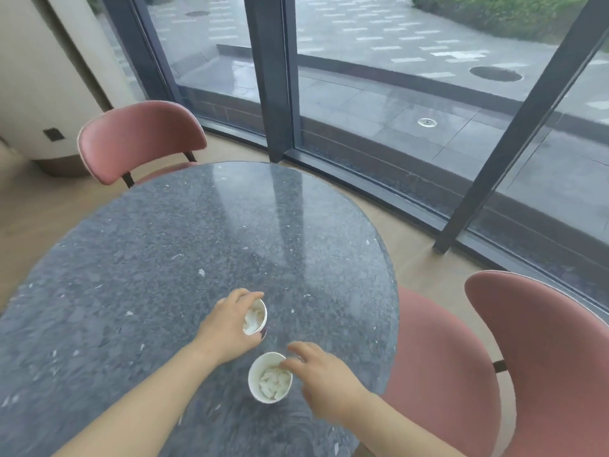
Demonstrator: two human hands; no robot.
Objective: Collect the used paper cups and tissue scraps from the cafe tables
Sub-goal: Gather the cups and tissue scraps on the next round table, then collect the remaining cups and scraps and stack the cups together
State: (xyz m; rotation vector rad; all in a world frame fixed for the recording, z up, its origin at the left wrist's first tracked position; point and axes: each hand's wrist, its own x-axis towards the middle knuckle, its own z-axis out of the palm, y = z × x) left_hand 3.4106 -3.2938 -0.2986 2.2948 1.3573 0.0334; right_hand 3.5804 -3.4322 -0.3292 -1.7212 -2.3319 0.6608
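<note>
Right hand [324,380], fingers loose, touches the near cup [270,377]; just beyond it, left hand [227,328] grips the second cup [255,316]. Both are probably light and crushable, so hold the sidewalls gently.

Person, seen from the head camera. The left forearm [141,400] is bare from the lower frame edge to the wrist, and the right forearm [398,427] is likewise bare along its visible length. The left hand [227,328] is ungloved, with slim fingers. Its thumbnail [263,336] shows dark, reddish-brown, apparently varnished. The right hand [324,377] is also ungloved. Its outline is motion-blurred, so the nail finish cannot be made out.
</note>
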